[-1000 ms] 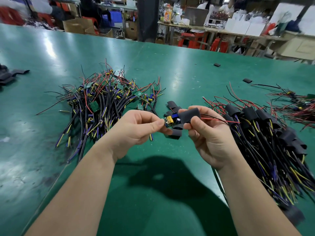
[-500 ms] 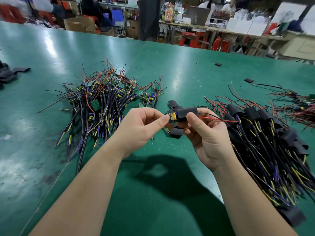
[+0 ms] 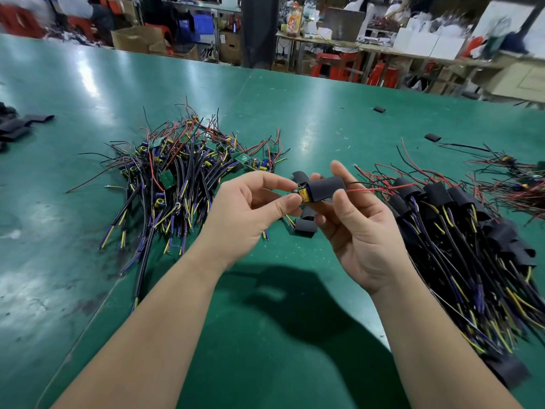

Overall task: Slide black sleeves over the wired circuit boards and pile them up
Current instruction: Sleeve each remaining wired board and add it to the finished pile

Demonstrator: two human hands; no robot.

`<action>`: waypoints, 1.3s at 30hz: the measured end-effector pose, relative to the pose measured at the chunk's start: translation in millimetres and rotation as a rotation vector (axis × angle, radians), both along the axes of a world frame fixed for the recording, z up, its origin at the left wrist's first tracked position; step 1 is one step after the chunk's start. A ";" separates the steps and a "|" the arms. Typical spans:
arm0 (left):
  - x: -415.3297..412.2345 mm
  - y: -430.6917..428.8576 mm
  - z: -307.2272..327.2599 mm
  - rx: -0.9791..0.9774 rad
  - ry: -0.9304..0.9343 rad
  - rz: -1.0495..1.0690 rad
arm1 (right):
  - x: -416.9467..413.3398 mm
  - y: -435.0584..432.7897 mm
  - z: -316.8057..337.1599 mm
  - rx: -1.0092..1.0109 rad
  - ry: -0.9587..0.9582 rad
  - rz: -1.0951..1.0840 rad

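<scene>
Two bare forearms reach in from the near edge over a smooth, glossy green table [image 3: 265, 335] that is scuffed and dull in patches on the near left. The hands meet above its middle, palms turned partly toward each other.

The left hand [image 3: 250, 208] pinches the exposed end of a small circuit board [image 3: 303, 193] between thumb and forefinger, and a yellow blocky part shows there. The right hand [image 3: 359, 228] grips a matte black sleeve [image 3: 326, 187], a soft flattened tube, with the thumb on its near side and the forefinger raised behind. Its other fingers curl loosely beneath. The sleeve covers most of the board, and a thin red wire [image 3: 368, 188] runs out of its right end.

Just under the hands lie a few loose sleeves [image 3: 305, 228], short and curled.

To the right lies the sleeved pile [image 3: 472, 231], with black tubes at its far end and black, yellow and purple leads fanning toward the near edge. To the left lies the bare pile [image 3: 177, 178], a tangle of green boards, red wires and striped leads.

Farther off, more flat sleeves [image 3: 17, 125] lie at the left edge, and two stray pieces [image 3: 379, 109] lie well apart. Beyond the table stand blurred cardboard boxes [image 3: 138, 39].
</scene>
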State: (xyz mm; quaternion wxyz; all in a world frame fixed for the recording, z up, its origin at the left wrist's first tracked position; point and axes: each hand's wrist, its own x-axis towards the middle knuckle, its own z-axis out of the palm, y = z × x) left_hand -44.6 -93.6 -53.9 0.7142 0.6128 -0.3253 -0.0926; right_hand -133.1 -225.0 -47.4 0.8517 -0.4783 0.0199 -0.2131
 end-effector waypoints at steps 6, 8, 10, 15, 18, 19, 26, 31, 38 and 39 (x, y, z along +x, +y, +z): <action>2.6 1.7 2.7 0.010 0.054 0.036 | 1.0 -2.0 -5.7 -0.209 0.057 -0.014; 0.0 1.6 4.4 -0.002 0.109 0.007 | 1.5 -1.5 -7.9 -0.242 0.074 -0.043; -2.3 1.1 6.0 -0.024 0.161 -0.018 | 2.2 -1.3 -8.2 -0.220 0.072 -0.066; -4.9 1.8 10.7 -0.031 0.235 -0.030 | 3.6 0.8 -7.1 -0.096 0.067 -0.082; -4.3 3.7 11.0 0.009 0.277 -0.020 | 3.9 3.4 -8.3 -0.060 0.050 -0.036; -3.7 4.8 11.3 0.012 0.294 -0.021 | 3.8 4.0 -8.4 -0.052 0.038 -0.017; -1.2 7.9 12.7 0.064 0.322 -0.058 | 1.5 0.0 -9.8 -0.238 0.019 -0.015; -2.6 7.5 13.5 0.085 0.267 -0.060 | 1.3 -1.3 -12.0 -0.300 0.060 -0.031; -3.0 8.3 13.9 0.098 0.288 -0.065 | 2.7 4.0 -15.1 -0.235 0.058 -0.041; -2.9 8.5 14.0 0.107 0.281 -0.061 | 2.9 4.4 -16.0 -0.238 0.056 -0.056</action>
